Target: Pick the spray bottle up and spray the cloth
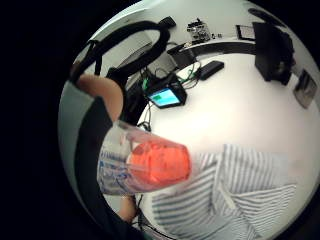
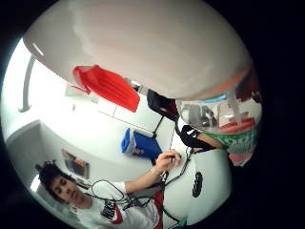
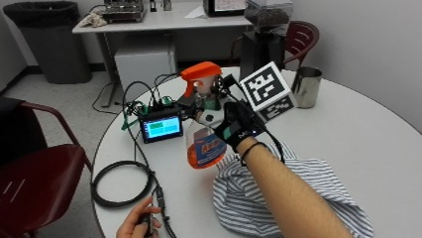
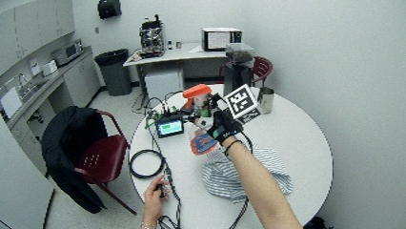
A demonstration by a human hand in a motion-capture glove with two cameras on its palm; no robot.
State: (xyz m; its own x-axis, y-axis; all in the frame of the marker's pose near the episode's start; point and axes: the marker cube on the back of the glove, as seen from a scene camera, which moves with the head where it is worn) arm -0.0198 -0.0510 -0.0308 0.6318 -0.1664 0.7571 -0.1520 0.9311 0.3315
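Gripping the spray bottle (image 3: pixel 203 144) above the striped cloth (image 3: pixel 310 193), gloved right hand (image 3: pixel 237 126) fingers wrap its neck; palm view shows orange liquid

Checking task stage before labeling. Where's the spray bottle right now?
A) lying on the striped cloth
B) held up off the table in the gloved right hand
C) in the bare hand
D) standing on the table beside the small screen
B: in the outside view the gloved right hand grips the spray bottle, its base clear of the table, next to the striped cloth.
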